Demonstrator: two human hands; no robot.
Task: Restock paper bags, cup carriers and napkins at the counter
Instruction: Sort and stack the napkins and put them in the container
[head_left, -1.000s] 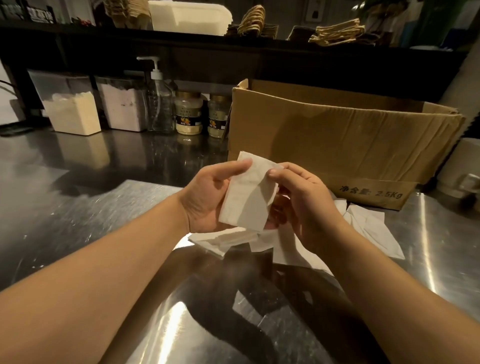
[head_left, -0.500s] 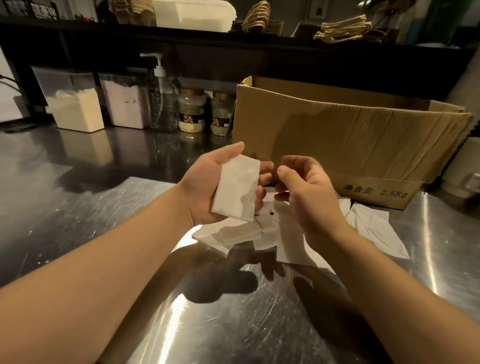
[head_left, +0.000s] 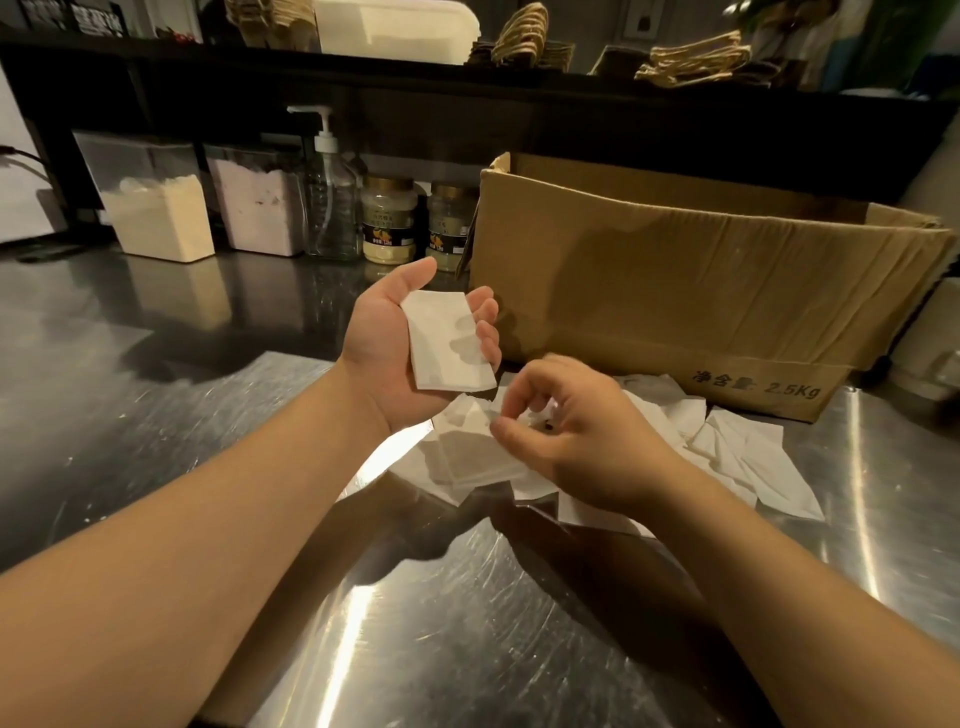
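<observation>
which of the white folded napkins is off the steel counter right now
The white folded napkin lying in the left hand; the other napkins lie loose on the counter.

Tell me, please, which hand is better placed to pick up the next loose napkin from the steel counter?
The right hand: it hovers over the scattered white paper napkins, fingers curled. The left hand already holds a folded white napkin.
</observation>
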